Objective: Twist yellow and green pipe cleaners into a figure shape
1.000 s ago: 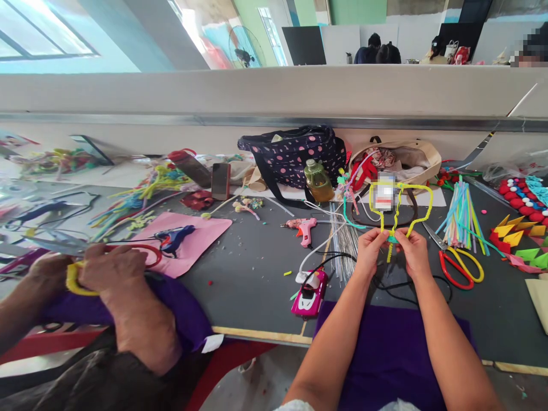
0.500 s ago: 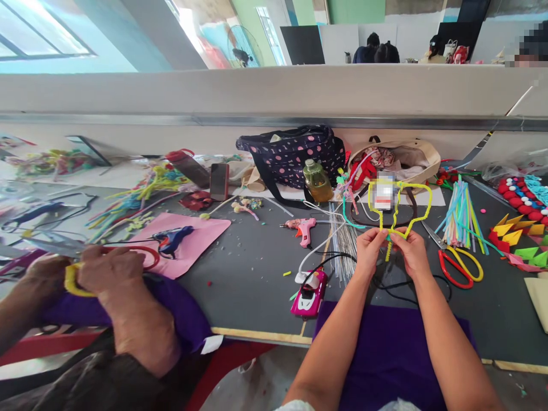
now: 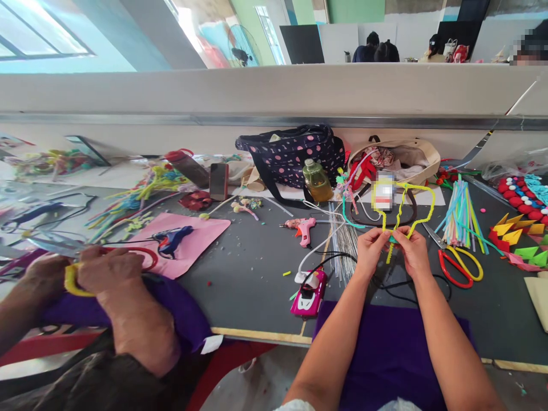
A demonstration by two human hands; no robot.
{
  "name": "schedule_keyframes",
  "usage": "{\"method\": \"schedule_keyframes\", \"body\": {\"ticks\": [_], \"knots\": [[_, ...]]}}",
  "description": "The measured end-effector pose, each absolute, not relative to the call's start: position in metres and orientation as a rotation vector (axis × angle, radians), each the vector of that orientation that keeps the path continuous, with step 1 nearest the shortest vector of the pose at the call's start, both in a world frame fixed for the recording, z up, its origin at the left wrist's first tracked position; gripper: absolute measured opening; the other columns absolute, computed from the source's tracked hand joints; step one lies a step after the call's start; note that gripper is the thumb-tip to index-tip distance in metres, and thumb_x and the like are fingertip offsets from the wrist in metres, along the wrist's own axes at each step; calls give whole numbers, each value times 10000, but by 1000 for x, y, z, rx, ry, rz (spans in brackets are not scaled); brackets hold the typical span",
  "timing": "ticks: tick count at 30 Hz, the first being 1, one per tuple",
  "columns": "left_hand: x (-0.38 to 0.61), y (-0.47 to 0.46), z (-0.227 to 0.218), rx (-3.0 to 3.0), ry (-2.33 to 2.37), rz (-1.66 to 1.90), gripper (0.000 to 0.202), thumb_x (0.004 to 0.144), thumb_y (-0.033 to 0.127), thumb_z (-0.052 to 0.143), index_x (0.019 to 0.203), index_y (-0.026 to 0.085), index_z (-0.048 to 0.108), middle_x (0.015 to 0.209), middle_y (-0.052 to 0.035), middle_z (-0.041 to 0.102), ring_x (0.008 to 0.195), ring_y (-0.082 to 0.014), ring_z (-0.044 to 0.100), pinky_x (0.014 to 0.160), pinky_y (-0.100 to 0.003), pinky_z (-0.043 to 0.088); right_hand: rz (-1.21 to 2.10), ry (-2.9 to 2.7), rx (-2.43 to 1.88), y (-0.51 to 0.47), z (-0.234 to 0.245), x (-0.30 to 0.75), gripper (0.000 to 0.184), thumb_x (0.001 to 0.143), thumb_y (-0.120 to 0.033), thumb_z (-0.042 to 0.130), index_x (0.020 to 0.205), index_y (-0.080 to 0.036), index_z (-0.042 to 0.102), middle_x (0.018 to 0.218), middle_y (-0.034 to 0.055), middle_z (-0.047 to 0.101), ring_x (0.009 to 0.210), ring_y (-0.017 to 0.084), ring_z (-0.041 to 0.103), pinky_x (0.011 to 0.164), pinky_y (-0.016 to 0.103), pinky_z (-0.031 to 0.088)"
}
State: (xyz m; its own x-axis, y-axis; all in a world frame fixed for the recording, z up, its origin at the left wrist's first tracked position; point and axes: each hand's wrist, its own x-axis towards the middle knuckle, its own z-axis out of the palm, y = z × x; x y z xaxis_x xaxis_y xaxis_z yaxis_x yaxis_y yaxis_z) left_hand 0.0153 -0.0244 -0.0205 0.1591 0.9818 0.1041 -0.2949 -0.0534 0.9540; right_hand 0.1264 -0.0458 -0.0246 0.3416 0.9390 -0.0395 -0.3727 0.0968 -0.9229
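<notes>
Both my hands pinch a bent yellow pipe cleaner (image 3: pixel 431 206) above the table. It is shaped into two wide loops with a twisted strand between them, and a short tail hangs below my fingers. My left hand (image 3: pixel 371 251) grips its lower left part with thumb and fingertips. My right hand (image 3: pixel 410 251) is closed on the lower right part, its fingertips nearly touching the left ones. A bit of green shows where the fingers meet. Right of my right hand lie scissors (image 3: pixel 460 267) with red and yellow handles.
A pink glue gun (image 3: pixel 305 230), a magenta car-shaped power strip (image 3: pixel 309 297) and clear glue sticks (image 3: pixel 342 245) lie left of my hands. Pastel pipe cleaners (image 3: pixel 461 220) are bundled at right. A co-worker's hands (image 3: pixel 109 271) hold large scissors at left. Behind stands a dark patterned bag (image 3: pixel 295 154).
The yellow pipe cleaner has shifted slightly right and tilted a little in my fingers. My fingertips have moved closer together. The co-worker's hands have barely moved.
</notes>
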Motion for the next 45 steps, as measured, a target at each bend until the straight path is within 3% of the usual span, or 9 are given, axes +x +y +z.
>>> {"method": "schedule_keyframes", "body": {"ticks": [10, 19, 30, 45], "knots": [[16, -23, -20, 1036, 878, 1346, 264, 738, 405, 714, 728, 141, 700, 646, -8, 620, 565, -107, 535, 528, -220, 450, 1167, -644, -1040, -47, -14, 129, 282, 668, -450, 749, 769, -199, 669, 687, -22, 640, 558, 105, 520, 518, 235, 403], [15, -22, -20, 957, 843, 1311, 273, 728, 415, 721, 721, 145, 681, 678, -13, 640, 580, -113, 574, 528, -215, 460, 1068, -621, -1084, -45, -16, 130, 261, 603, -398, 787, 623, -190, 631, 580, -47, 566, 520, 91, 467, 518, 231, 391], [17, -21, -21, 909, 849, 1270, 374, 722, 515, 708, 835, 161, 664, 727, -21, 688, 580, -139, 626, 592, -257, 496, 1124, -608, -1069, -46, -14, 131, 284, 627, -439, 777, 708, -194, 657, 606, -31, 589, 538, 106, 502, 495, 227, 393], [15, -21, -20, 819, 804, 1258, 356, 704, 482, 741, 829, 156, 667, 767, -39, 715, 601, -162, 665, 566, -261, 506, 1037, -631, -1090, -44, -20, 128, 270, 624, -414, 775, 713, -188, 656, 619, -28, 573, 546, 98, 486, 489, 214, 387]]}}
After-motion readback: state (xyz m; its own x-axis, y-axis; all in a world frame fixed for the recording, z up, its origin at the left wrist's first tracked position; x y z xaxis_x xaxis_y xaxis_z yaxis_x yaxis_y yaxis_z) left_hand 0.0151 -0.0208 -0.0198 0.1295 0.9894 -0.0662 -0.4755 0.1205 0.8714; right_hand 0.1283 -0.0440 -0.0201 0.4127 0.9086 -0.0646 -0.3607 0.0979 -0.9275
